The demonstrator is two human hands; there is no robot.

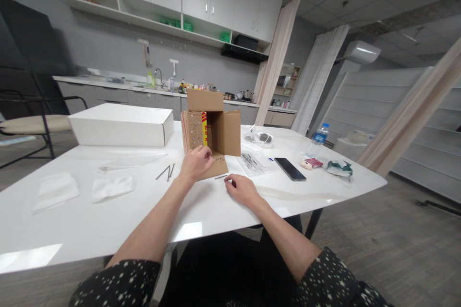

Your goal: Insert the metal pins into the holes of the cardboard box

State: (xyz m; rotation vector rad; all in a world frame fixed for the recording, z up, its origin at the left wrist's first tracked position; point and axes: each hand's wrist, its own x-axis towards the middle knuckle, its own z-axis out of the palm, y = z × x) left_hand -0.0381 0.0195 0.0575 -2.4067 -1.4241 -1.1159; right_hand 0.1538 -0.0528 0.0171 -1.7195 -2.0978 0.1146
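Note:
An open brown cardboard box (223,129) lies on its side on the white table (90,216), its flaps spread and a red-and-yellow item visible inside. My left hand (196,163) rests on the box's lower flap at its opening, fingers curled; whether it pinches anything is hidden. My right hand (243,189) lies on the table just right of the flap, fingertips touching a small thin metal pin (221,177). Three more thin metal pins (166,171) lie to the left of my left hand.
A large white box (122,124) stands at the back left. Clear plastic bags (111,187) lie at the left. A black phone (290,168), packets, a water bottle (318,138) and a mask sit to the right. A chair stands at far left.

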